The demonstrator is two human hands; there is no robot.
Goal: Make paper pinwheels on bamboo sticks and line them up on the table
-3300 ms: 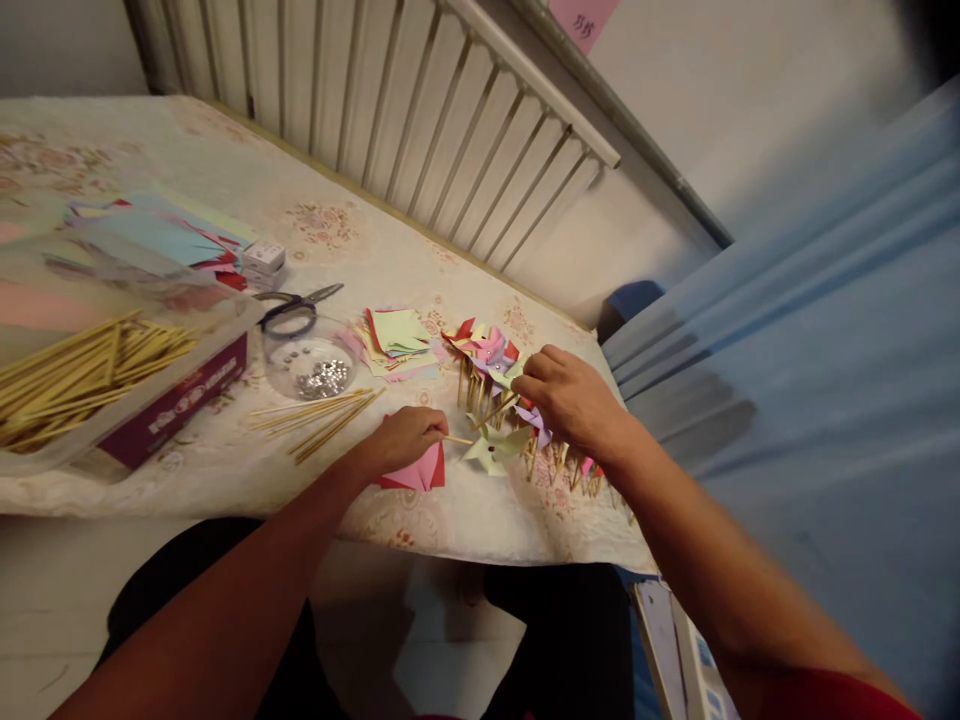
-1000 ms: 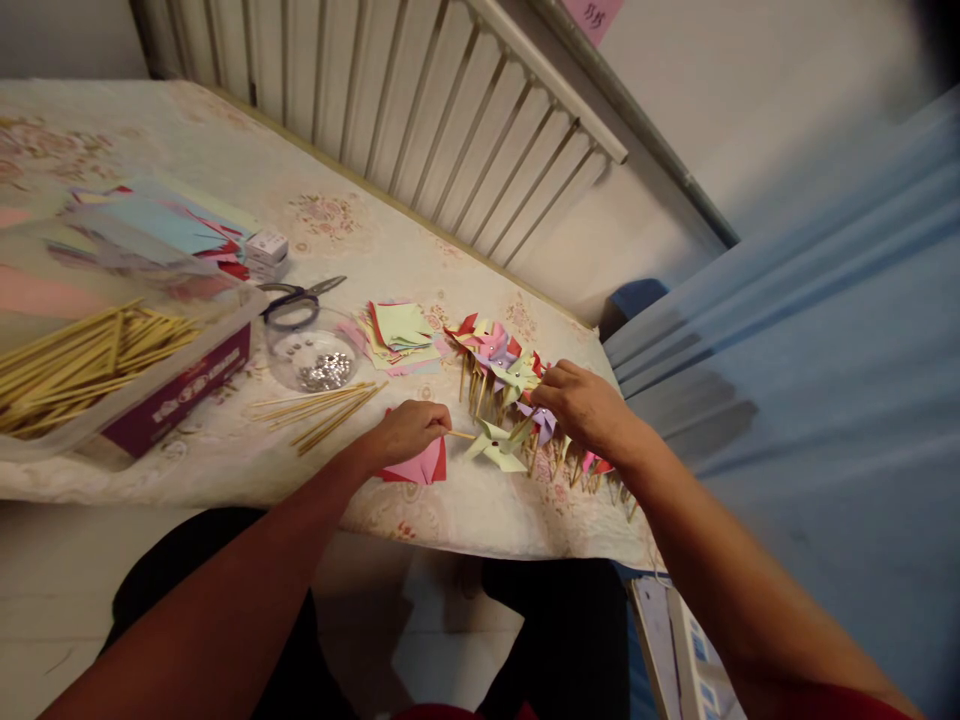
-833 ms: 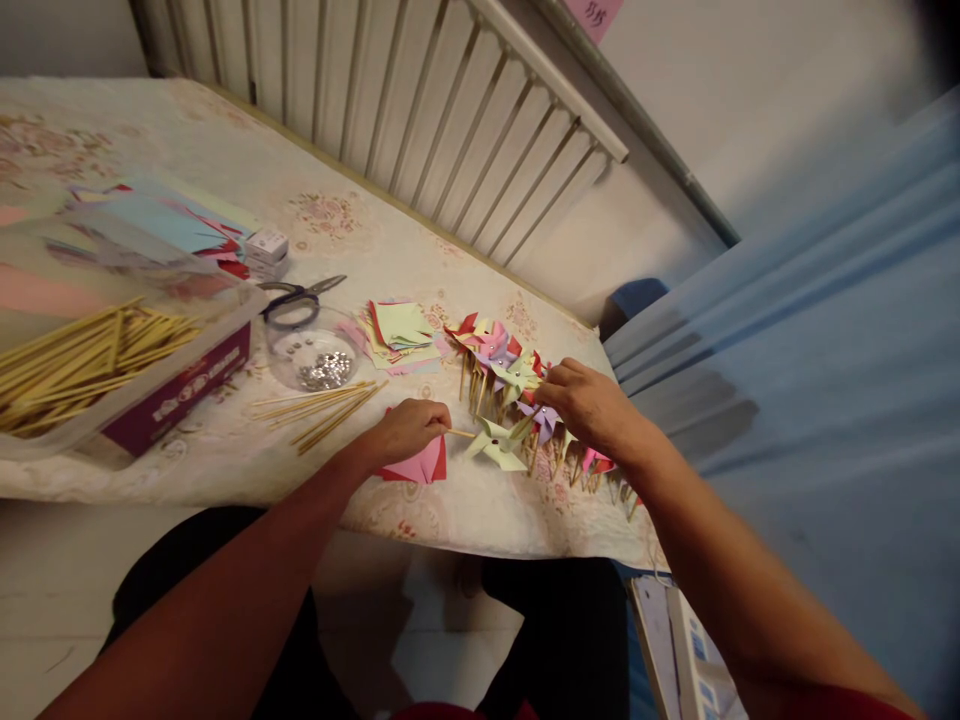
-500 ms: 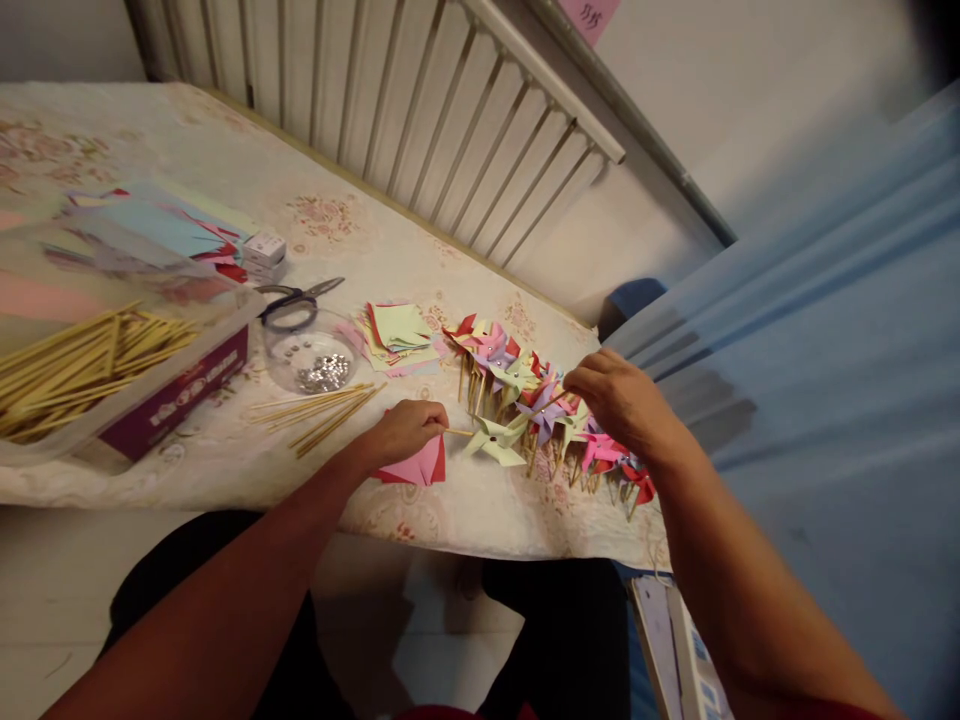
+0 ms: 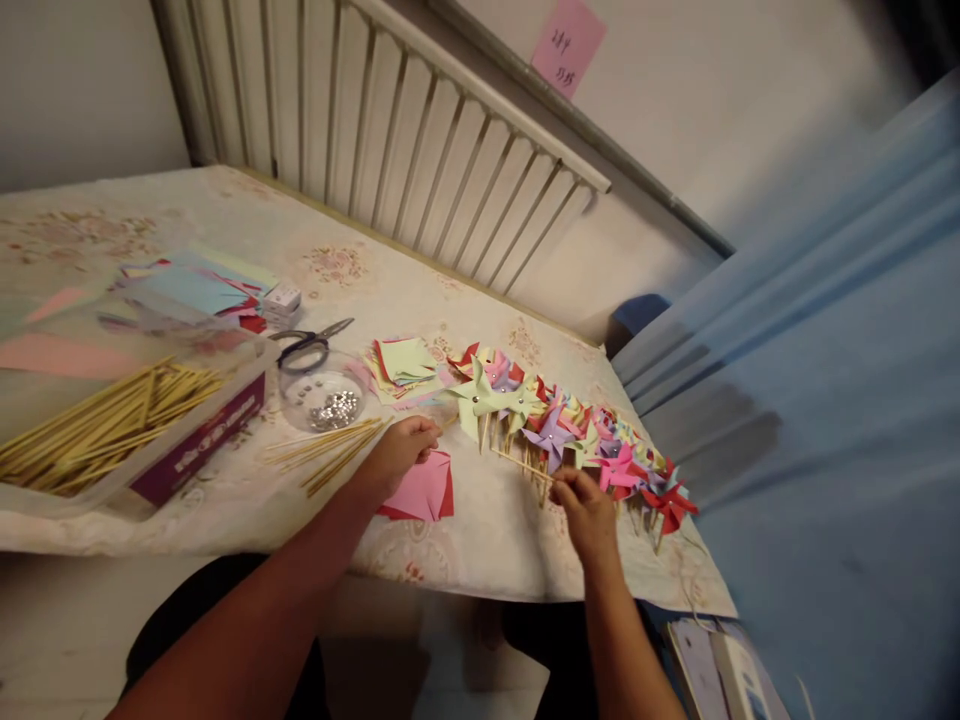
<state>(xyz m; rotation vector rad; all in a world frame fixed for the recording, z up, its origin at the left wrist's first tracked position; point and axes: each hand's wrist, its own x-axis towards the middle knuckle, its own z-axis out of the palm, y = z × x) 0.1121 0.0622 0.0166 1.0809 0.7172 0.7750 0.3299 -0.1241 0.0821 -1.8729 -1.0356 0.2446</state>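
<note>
My left hand [image 5: 409, 448] is closed in a pinch, just left of a pale green pinwheel [image 5: 475, 400]. A thin, blurred stick seems to run from its fingertips toward that pinwheel. Between the thumb and fingers of my right hand [image 5: 581, 505] is one end of a thin wooden stick [image 5: 521, 463], which points left below the pinwheels. Many finished pinwheels [image 5: 553, 436] in red, pink, purple and green lie in a long overlapping row behind it. Under my left hand rests a small stack of pink and red paper squares [image 5: 424, 490].
Left of my hands are loose sticks [image 5: 341, 450], a round clear dish [image 5: 289, 405] of metal fasteners, scissors [image 5: 304, 347] and a plastic box [image 5: 259, 365] of sticks. Cut paper squares [image 5: 405, 360] lie behind. A radiator [image 5: 442, 160] and blue curtain [image 5: 810, 400] border the table.
The pale green pinwheel has moved up and left, onto the near end of the row. My right hand has come down toward me with its stick. The view has tilted up.
</note>
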